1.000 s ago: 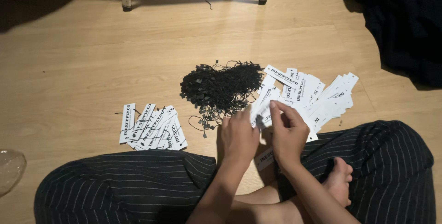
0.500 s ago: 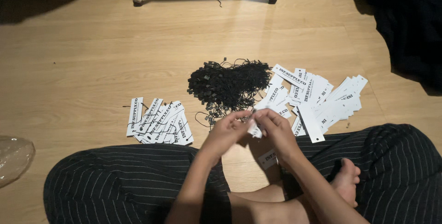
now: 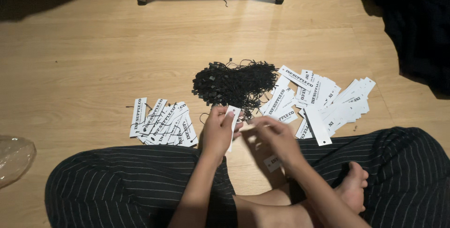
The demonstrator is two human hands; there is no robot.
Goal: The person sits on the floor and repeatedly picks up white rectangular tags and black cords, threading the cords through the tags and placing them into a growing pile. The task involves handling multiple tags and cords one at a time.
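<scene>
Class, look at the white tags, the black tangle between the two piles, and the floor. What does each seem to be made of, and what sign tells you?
White tags: likely matte card or stiff paper; flat, thin rectangles, punched hole.
Black tangle: probably plastic or cord loops; thin strands with small blocky ends.
Floor: wood or wood-look laminate; plank seams, grain, soft sheen.

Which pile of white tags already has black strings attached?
The smaller pile of white tags beside the left hand; thin black strings trail from it, unlike the larger pile.
</scene>
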